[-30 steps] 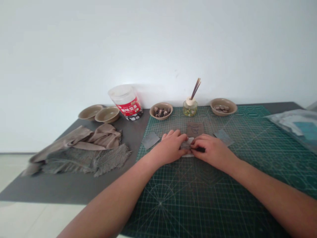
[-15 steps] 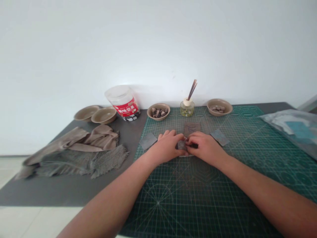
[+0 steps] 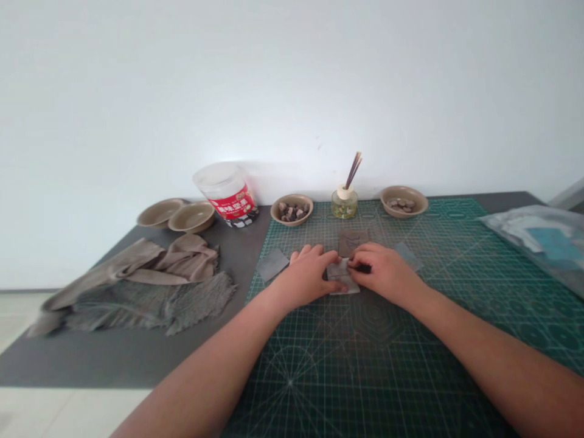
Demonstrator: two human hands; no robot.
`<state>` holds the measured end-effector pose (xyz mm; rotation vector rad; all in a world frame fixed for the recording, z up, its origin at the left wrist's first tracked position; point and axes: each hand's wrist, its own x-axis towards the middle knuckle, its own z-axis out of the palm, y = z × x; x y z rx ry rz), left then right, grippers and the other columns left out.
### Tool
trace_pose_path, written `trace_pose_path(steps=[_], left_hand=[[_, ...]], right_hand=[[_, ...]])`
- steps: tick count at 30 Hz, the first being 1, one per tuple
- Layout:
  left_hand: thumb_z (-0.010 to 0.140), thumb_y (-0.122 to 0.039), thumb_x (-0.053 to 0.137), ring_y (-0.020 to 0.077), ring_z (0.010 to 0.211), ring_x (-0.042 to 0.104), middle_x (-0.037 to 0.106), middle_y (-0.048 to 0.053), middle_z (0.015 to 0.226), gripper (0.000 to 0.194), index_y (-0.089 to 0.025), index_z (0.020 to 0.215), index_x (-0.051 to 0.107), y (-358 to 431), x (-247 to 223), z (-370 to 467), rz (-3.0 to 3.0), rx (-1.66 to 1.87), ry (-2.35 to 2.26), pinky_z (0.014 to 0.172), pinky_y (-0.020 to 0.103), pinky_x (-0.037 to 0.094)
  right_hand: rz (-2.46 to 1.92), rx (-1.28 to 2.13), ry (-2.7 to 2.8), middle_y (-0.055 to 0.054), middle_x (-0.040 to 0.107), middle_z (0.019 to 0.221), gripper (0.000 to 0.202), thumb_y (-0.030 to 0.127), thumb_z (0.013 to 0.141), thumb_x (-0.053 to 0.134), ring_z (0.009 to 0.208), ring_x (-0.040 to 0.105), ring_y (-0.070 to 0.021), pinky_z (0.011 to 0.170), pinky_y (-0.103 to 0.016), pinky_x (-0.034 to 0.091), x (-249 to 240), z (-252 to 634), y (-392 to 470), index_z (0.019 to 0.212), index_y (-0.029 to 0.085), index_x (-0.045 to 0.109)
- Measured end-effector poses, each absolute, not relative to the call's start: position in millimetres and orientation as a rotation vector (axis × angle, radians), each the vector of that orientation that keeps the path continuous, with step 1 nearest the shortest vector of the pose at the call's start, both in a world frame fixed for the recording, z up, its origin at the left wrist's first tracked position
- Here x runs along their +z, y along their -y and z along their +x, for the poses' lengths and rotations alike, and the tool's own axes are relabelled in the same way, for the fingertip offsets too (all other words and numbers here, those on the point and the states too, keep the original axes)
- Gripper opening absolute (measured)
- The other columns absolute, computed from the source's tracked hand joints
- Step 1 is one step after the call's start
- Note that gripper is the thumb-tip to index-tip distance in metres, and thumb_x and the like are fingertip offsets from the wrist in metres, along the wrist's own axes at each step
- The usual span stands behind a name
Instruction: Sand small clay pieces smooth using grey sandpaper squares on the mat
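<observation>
A small pale square piece [image 3: 341,277] lies on the green cutting mat [image 3: 319,377], with a dark line across it. The thumb and index finger of my left hand [image 3: 308,275] are spread apart and touch its left side and lower edge; the other fingers stretch forward. At the right side of the square, my right hand [image 3: 385,271] is closed in a pinch; anything between the fingertips is too small or hidden. Just behind stands or lies a brown square [image 3: 352,239] with dark marks. Grey-blue squares flank the hands, one at left [image 3: 272,264] and one partly covered at right [image 3: 408,257].
Along the wall are a bowl of stones [image 3: 292,220], a reed diffuser [image 3: 344,204], a bowl of flat discs [image 3: 401,213] and a jar with a red label [image 3: 230,198]. Two bowls [image 3: 191,225] and a crumpled cloth [image 3: 150,286] are left, a plastic bag [image 3: 547,234] right.
My right hand has shifted slightly right, away from my left hand, and more of the pale square shows between them. The left hand stays in place. The view has tilted slightly.
</observation>
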<state>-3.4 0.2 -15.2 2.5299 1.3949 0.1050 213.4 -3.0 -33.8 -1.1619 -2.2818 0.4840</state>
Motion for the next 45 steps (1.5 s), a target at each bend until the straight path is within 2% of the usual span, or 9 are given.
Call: trace_pose_path(steps=[13, 18, 25, 31, 36, 41, 45], left_hand=[[0.081, -0.058, 0.069, 0.0344, 0.112, 0.053, 0.061, 0.007, 0.111, 0.049, -0.030, 0.121, 0.063, 0.7, -11.1, -3.8, 2.526, 0.094, -1.385, 0.093, 0.051, 0.043], [0.080, -0.063, 0.069, 0.0349, 0.113, 0.052, 0.062, 0.008, 0.115, 0.056, -0.031, 0.126, 0.061, 1.4, -9.2, -5.1, 2.541, 0.100, -1.348, 0.094, 0.051, 0.042], [0.080, -0.066, 0.068, 0.0352, 0.112, 0.054, 0.063, 0.008, 0.113, 0.055, -0.030, 0.122, 0.062, 0.9, -12.4, -6.1, 2.566, 0.108, -1.344, 0.090, 0.051, 0.043], [0.079, -0.064, 0.070, 0.0345, 0.112, 0.055, 0.064, 0.008, 0.117, 0.057, -0.027, 0.121, 0.058, 2.0, -12.5, -4.4, 2.557, 0.132, -1.372, 0.092, 0.052, 0.041], [0.080, -0.060, 0.071, 0.0340, 0.108, 0.055, 0.066, 0.007, 0.108, 0.044, -0.025, 0.105, 0.061, 2.5, -10.1, -3.4, 2.599, 0.086, -1.388, 0.089, 0.050, 0.041], [0.076, -0.065, 0.071, 0.0340, 0.107, 0.055, 0.065, 0.005, 0.106, 0.050, -0.028, 0.108, 0.062, 1.6, -9.7, -3.5, 2.575, 0.083, -1.416, 0.086, 0.049, 0.041], [0.075, -0.068, 0.071, 0.0341, 0.107, 0.054, 0.065, 0.006, 0.106, 0.053, -0.029, 0.110, 0.063, 1.1, -9.1, -4.2, 2.556, 0.059, -1.433, 0.086, 0.049, 0.041]], right_hand=[[-1.036, 0.547, 2.349, -0.005, 0.071, 0.097, 0.009, 0.016, 0.089, 0.069, 0.095, 0.064, -0.0218, 0.086, -0.036, 0.051, -33.7, 209.6, 12.3, 0.082, 0.021, 0.070], [-1.116, 0.502, 2.313, -0.005, 0.071, 0.096, 0.009, 0.016, 0.088, 0.069, 0.094, 0.064, -0.0226, 0.086, -0.038, 0.051, -33.9, 211.0, 13.6, 0.081, 0.021, 0.069], [-1.074, 0.500, 2.309, -0.007, 0.071, 0.101, 0.008, 0.020, 0.092, 0.068, 0.097, 0.064, -0.0227, 0.088, -0.039, 0.051, -37.4, 205.5, 6.0, 0.084, 0.020, 0.069], [-1.086, 0.508, 2.292, -0.006, 0.071, 0.099, 0.010, 0.019, 0.091, 0.069, 0.096, 0.064, -0.0224, 0.088, -0.038, 0.051, -37.0, 201.8, 5.7, 0.081, 0.020, 0.069], [-1.001, 0.556, 2.372, -0.005, 0.071, 0.096, 0.005, 0.018, 0.088, 0.072, 0.095, 0.063, -0.0216, 0.087, -0.036, 0.051, -33.6, 208.0, 11.9, 0.083, 0.019, 0.071], [-1.092, 0.506, 2.322, -0.006, 0.072, 0.099, 0.006, 0.017, 0.090, 0.070, 0.095, 0.064, -0.0216, 0.088, -0.037, 0.050, -34.4, 211.0, 8.3, 0.084, 0.018, 0.072], [-0.981, 0.571, 2.359, -0.004, 0.073, 0.096, 0.005, 0.017, 0.086, 0.074, 0.094, 0.064, -0.0204, 0.085, -0.034, 0.051, -36.1, 210.7, 8.8, 0.082, 0.019, 0.073]])
